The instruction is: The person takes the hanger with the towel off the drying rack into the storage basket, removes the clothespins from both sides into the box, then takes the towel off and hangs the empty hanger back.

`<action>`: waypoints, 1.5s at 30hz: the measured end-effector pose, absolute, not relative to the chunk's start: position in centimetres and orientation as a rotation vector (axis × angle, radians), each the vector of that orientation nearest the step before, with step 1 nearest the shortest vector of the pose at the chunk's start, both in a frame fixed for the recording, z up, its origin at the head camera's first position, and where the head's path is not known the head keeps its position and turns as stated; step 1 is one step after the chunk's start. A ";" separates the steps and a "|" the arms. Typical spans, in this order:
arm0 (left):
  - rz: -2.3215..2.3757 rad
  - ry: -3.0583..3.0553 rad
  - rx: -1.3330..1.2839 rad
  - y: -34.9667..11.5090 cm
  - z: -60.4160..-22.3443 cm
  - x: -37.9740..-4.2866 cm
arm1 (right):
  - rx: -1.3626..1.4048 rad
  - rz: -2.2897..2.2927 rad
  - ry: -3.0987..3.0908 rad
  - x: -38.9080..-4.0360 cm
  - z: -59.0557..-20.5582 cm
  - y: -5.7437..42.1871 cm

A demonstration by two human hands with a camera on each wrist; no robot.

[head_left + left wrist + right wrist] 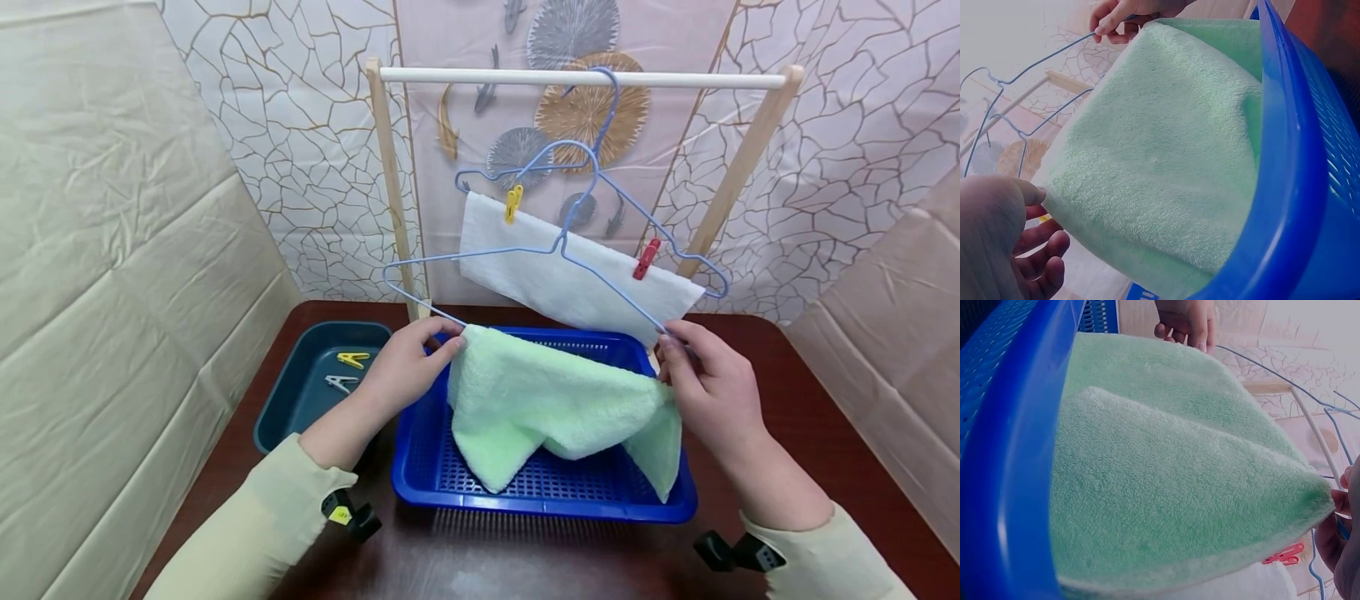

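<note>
A pale green towel hangs folded over the lower bar of a blue wire clothes hanger. My left hand pinches the towel's upper left corner beside that bar; in the left wrist view the thumb lies on the towel's edge, the other fingers loosely bent. At the other end, my right hand grips the hanger's right end together with the towel's right corner. The hanger's left end sticks out bare past my left hand. Beneath the towel is a blue perforated basket.
Behind, a second blue hanger hangs from a white rod on wooden posts. It carries a white towel with a yellow clothespin and a red clothespin. A dark tray at left holds yellow and grey clothespins.
</note>
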State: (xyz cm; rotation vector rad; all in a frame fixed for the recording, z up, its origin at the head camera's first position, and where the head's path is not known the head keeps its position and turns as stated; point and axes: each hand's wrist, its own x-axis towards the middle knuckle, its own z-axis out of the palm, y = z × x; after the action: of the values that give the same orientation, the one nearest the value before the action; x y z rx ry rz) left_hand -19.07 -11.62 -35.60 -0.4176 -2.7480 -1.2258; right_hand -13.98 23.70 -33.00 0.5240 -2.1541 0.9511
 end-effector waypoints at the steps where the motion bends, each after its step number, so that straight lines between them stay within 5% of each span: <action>1: -1.227 -2.746 -0.413 -11.6 -35.6 -19.1 | 0.522 0.951 -2.156 -14.0 -33.0 23.7; 45: -0.962 -2.970 -0.270 -12.4 -37.6 -20.6 | 0.416 0.909 -2.260 -14.8 -34.4 24.7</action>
State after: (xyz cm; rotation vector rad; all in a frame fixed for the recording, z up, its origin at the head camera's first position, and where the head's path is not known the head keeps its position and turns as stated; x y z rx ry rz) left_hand -20.58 -12.39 -37.60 -0.2703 -2.9704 -0.9617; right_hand -14.84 24.72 -34.39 0.4159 -2.2599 0.9088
